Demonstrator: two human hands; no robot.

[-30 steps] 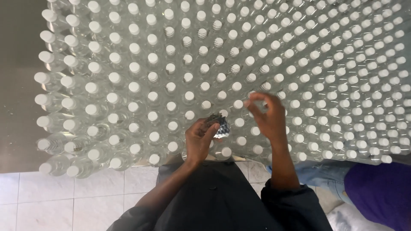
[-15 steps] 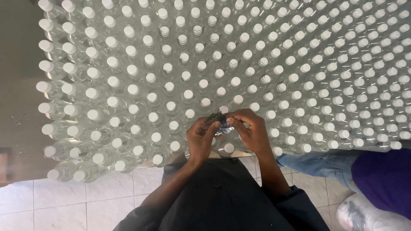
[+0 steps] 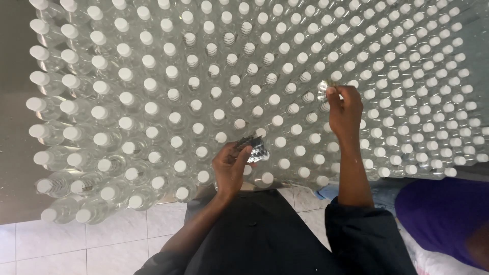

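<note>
The right hand (image 3: 345, 109), right of centre, pinches a small clear seal (image 3: 323, 90) over an uncapped bottle (image 3: 311, 117) just below-left. The left hand (image 3: 232, 167), lower centre, grips a stack of seals (image 3: 256, 150), well apart from that bottle.

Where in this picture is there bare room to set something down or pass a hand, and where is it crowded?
Crowded: the clear plastic bottles with white caps stand cap beside cap across the whole tabletop, leaving only narrow gaps. The right hand reaches over them; the left hand holds small clear pieces at the near edge. Free: the white tiled floor below the bottles, and the grey strip beside their left edge.
</note>
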